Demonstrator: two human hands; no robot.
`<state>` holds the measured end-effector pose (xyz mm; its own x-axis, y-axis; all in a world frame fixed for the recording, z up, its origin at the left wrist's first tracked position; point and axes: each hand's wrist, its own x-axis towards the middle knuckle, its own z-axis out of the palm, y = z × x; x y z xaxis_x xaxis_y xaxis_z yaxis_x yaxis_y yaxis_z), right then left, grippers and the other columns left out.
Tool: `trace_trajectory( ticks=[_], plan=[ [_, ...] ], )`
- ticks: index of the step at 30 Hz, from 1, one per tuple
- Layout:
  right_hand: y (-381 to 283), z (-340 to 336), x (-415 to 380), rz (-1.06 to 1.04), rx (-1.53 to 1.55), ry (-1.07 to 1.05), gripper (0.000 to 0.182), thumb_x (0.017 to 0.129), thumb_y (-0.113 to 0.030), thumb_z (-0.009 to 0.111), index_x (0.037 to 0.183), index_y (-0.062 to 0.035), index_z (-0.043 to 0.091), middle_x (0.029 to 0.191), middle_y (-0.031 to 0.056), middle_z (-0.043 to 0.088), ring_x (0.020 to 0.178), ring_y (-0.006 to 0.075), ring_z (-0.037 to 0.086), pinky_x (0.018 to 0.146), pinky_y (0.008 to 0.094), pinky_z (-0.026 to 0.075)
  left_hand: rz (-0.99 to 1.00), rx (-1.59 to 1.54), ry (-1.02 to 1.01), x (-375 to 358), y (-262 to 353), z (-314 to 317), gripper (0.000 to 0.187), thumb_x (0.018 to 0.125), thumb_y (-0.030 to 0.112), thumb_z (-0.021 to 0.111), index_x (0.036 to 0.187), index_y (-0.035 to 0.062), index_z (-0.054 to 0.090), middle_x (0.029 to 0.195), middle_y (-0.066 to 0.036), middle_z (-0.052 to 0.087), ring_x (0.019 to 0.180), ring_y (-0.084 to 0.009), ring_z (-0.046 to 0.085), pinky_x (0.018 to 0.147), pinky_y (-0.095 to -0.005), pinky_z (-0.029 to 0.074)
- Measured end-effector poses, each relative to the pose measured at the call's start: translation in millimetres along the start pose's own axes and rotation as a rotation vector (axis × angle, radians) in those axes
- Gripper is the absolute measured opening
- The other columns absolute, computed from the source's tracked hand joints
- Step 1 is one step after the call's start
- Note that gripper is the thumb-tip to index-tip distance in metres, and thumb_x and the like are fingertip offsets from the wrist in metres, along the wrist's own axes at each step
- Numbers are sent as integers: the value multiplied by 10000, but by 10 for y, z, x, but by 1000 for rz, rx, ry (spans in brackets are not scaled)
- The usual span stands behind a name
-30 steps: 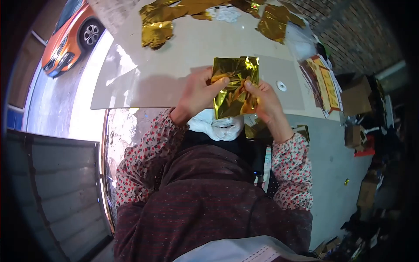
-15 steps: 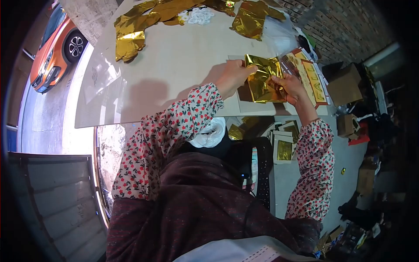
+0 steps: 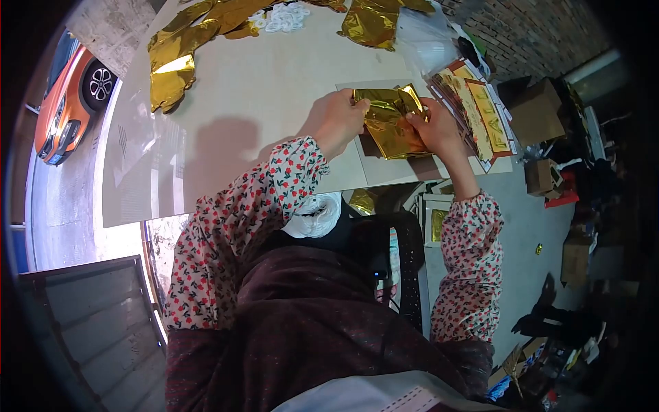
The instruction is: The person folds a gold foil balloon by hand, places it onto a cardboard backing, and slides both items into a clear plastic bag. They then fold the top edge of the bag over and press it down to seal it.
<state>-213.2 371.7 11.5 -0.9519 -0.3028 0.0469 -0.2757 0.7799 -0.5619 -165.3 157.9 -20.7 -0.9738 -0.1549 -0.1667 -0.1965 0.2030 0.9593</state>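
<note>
— So, what lies around the work?

— A pale table top (image 3: 261, 103) fills the middle. At its far edge sit crumpled gold foil pieces (image 3: 171, 62) on the left and another gold heap (image 3: 371, 24) further right, with a small cluster of white rings (image 3: 281, 17) between them. A clear plastic bag (image 3: 429, 44) lies beyond the hands, and a stack of gold and red printed cards (image 3: 480, 113) rests just beside the right hand, along the table's right edge. Off the table to the right are cardboard boxes (image 3: 542, 110) on the floor; to the far left, an orange car (image 3: 65, 106).

— Anything blocking the view?

— The person's own dark garment and flowered sleeves take up the lower half, and a white bundle (image 3: 312, 216) sits at the table's near edge.

— And the hands?

— Both are stretched forward over a grey card sheet (image 3: 391, 168) lying flat on the table. The left hand (image 3: 336, 123) is curled, pinching the left edge of a gold foil sheet (image 3: 388, 123). The right hand (image 3: 432, 127) grips the sheet's right side, fingers bent over it. The foil is creased and sits on the card sheet, between the two hands, close to the printed cards.
</note>
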Motion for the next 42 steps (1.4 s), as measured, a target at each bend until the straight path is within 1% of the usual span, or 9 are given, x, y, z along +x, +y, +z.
trace_trajectory(
  ticks=[6, 9, 15, 26, 29, 32, 36, 39, 42],
  plan=[
    [-219, 96, -220, -28, -296, 200, 433, 923, -226, 629, 1289, -7, 559, 1243, 224, 595, 1152, 371, 575, 954, 451, 466, 59, 136, 2, -23, 122, -27, 292, 992, 196, 556, 1147, -49, 590, 926, -109, 650, 737, -160, 603, 674, -305, 520],
    [-52, 206, -208, -286, -66, 265, 461, 954, -209, 593, 1374, -39, 507, 1374, 215, 516, 1273, 370, 487, 1024, 438, 426, 142, 229, 41, 34, 24, 24, 299, 987, 201, 562, 1146, -51, 589, 880, -113, 658, 684, -163, 597, 656, -302, 514],
    [-50, 284, -318, -453, -258, 61, 573, 1027, -372, 446, 1521, -107, 327, 1558, 189, 321, 1448, 341, 290, 1174, 443, 235, 99, 254, 25, -4, 51, 24, 304, 989, 202, 557, 1161, -47, 586, 891, -116, 674, 691, -160, 615, 658, -301, 519],
    [-12, 328, -287, -443, -366, -7, 629, 1026, -475, 386, 1537, -121, 293, 1586, 154, 279, 1480, 311, 226, 1193, 451, 190, -132, 165, -184, -46, 396, -122, 379, 1002, 260, 539, 1188, -69, 563, 996, -125, 665, 851, -164, 671, 780, -266, 576],
    [-10, 338, -288, -446, -391, 2, 638, 1022, -482, 394, 1536, -120, 294, 1580, 155, 291, 1477, 312, 233, 1191, 450, 196, -161, 197, -220, -1, 452, -183, 376, 988, 273, 564, 1175, -53, 574, 1012, -124, 658, 836, -223, 680, 740, -324, 577],
    [-35, 340, -299, -444, -411, 0, 648, 1017, -492, 402, 1536, -120, 292, 1579, 157, 294, 1475, 314, 237, 1191, 450, 198, 356, 451, 15, -269, 399, -301, 366, 948, 276, 618, 1161, -21, 599, 1016, -129, 648, 837, -297, 671, 742, -394, 561],
    [-43, 334, -295, -437, -398, 0, 657, 1011, -498, 411, 1538, -125, 291, 1581, 160, 290, 1474, 317, 240, 1191, 452, 199, 1226, 844, -85, -1051, 264, -209, 434, 783, 259, 706, 1143, 28, 634, 1062, -106, 647, 1022, -254, 626, 829, -372, 535],
    [-46, 338, -299, -430, -394, 3, 661, 1010, -498, 416, 1538, -122, 290, 1580, 164, 288, 1473, 318, 240, 1191, 452, 197, 1271, 1096, 28, -1154, 42, 50, 397, 714, 176, 669, 1073, 5, 656, 1080, -93, 645, 1064, -221, 610, 847, -337, 538],
    [-65, 333, -305, -403, -398, 4, 663, 1007, -497, 422, 1537, -119, 292, 1579, 166, 290, 1474, 317, 238, 1193, 452, 194, 1297, 986, 25, -1097, -118, 80, 358, 680, 116, 625, 1011, -16, 667, 1069, -91, 650, 1060, -217, 616, 868, -314, 538]
  ],
)
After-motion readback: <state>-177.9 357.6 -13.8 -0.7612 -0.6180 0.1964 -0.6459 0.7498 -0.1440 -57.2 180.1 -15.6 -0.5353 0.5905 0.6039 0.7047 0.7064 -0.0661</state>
